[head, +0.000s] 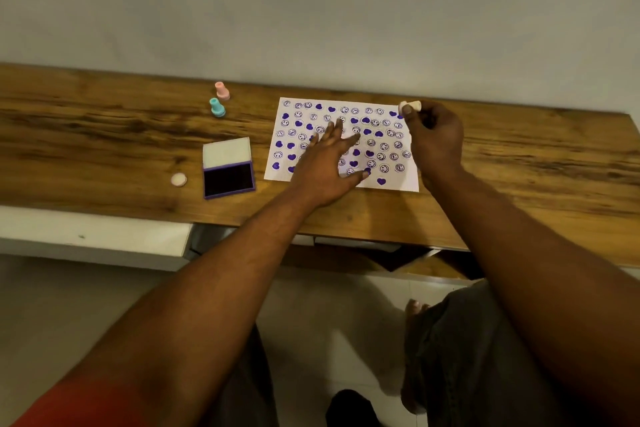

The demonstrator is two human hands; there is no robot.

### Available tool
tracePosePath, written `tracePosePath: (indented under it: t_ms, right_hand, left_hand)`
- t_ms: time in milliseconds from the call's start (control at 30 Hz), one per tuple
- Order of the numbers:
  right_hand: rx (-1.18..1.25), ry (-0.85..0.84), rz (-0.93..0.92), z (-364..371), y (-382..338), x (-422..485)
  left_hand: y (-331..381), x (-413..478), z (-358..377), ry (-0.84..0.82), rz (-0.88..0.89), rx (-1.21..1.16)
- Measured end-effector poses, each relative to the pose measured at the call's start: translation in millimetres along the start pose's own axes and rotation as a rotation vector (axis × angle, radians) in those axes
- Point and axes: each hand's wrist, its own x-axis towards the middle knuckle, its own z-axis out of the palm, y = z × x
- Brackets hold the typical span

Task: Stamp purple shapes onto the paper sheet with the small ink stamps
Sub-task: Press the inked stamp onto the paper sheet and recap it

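1. Paper sheet [346, 104] lies flat on the wooden tabletop [104, 135], right of centre, far edge near the wall.
2. Sheet look: white, nearly filled with rows of purple hearts and round smiley prints; little bare space, mostly along the near edge.
3. Left hand [329, 163] flat on the sheet, fingers spread, palm down, pinning it; holds nothing.
4. Right hand [433, 135] closed on a small pale stamp [410, 106], pinched between thumb and fingertips, at the sheet's far right corner. Can't tell if the stamp face touches the paper.
5. Ink pad [228, 178] open, lid up, dark purple pad showing; sits left of the sheet, just beside it.
6. Pink stamp [222, 90] and teal stamp [217, 107] stand upright, close together, beyond the pad. Small round cap [178, 179] lies left of the pad.
7. Handling, judged: stamp is light, rigid plastic; best pinched by the narrow neck, pressed straight down.
8. Paper is thin, light, likely to slide or lift with the stamp, so keep it held flat.
9. Wet ink may smudge under the resting palm.
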Motion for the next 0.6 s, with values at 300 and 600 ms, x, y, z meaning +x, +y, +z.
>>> tracePosePath:
  t_ms: [300,600]
  right_hand:
    - [-0.243,-0.268,-0.337,79.6,-39.3,-54.5]
    - [-0.321,-0.624,-0.456,182.7,-49.1,-113.2]
  left_hand:
    - [-66.2,-57.9,-90.7,0.325,-0.174,0.021]
    - [-161.4,-146.7,-142.1,0.380,-0.397,0.143]
